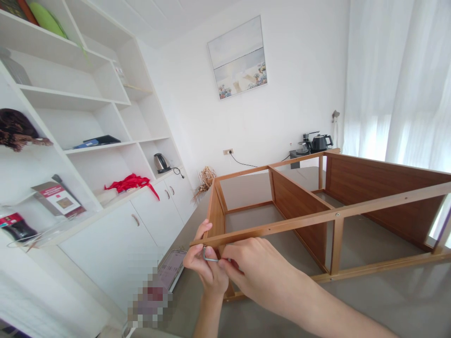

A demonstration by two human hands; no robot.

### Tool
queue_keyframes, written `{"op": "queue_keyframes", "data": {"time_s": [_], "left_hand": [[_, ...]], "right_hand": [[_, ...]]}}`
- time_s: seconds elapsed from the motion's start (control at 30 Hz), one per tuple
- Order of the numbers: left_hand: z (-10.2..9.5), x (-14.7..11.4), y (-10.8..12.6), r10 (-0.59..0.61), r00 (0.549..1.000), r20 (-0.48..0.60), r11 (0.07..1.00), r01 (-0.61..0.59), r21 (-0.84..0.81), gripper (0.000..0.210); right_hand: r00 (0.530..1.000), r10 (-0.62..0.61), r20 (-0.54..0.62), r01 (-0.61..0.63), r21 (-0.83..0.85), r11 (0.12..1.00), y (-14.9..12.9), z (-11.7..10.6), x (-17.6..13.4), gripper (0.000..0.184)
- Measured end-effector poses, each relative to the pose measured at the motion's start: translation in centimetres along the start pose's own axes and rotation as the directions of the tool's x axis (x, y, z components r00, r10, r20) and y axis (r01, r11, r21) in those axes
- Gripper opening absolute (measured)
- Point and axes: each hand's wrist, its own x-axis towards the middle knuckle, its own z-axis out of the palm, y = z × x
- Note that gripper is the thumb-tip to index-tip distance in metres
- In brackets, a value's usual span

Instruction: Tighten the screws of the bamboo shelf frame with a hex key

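A brown wooden shelf frame (299, 222) lies on its side on the grey table (275, 319), its rails and inner panels facing me. At its near left corner, my left hand (207, 270) is closed around the frame, with fingers on both sides of the end panel. My right hand (264, 272) pinches the long arm of a silver hex key (211, 260) between thumb and forefinger. The key's short arm points up to the underside of the rail's corner, beside my left fingers. Whether its tip sits in a screw head is too small to tell.
A phone or tablet (171, 270) showing a timer lies left of my hands. White shelving (105, 101) with a kettle (161, 163) and red ribbon (130, 183) lines the left wall. Dried stalks (205, 180) are behind the frame's far left corner; a coffee maker (305, 142) stands behind.
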Motion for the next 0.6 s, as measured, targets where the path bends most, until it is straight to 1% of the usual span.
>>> {"op": "queue_keyframes", "data": {"time_s": [0.17,0.3,0.43,0.6], "left_hand": [[0.0,-0.1,-0.1,0.008,1.000,-0.002,1.000,-0.008,0.003,0.015],[-0.1,-0.3,-0.3,-0.027,1.000,0.005,1.000,0.027,-0.014,0.014],[-0.2,-0.3,-0.4,-0.032,0.999,0.004,0.998,0.032,-0.052,0.015],[0.0,-0.1,-0.4,-0.034,0.999,-0.002,0.995,0.034,-0.095,0.015]], "right_hand": [[1.000,-0.022,0.002,0.022,0.015,1.000,0.0,-0.1,0.1,0.025],[0.999,-0.052,-0.009,0.052,0.033,0.998,0.2,-0.1,0.1,0.024],[0.989,-0.143,0.040,0.142,0.006,0.990,0.2,-0.5,0.1,0.022],[0.960,-0.261,0.102,0.263,0.001,0.965,0.2,-1.5,-0.2,0.026]]}}
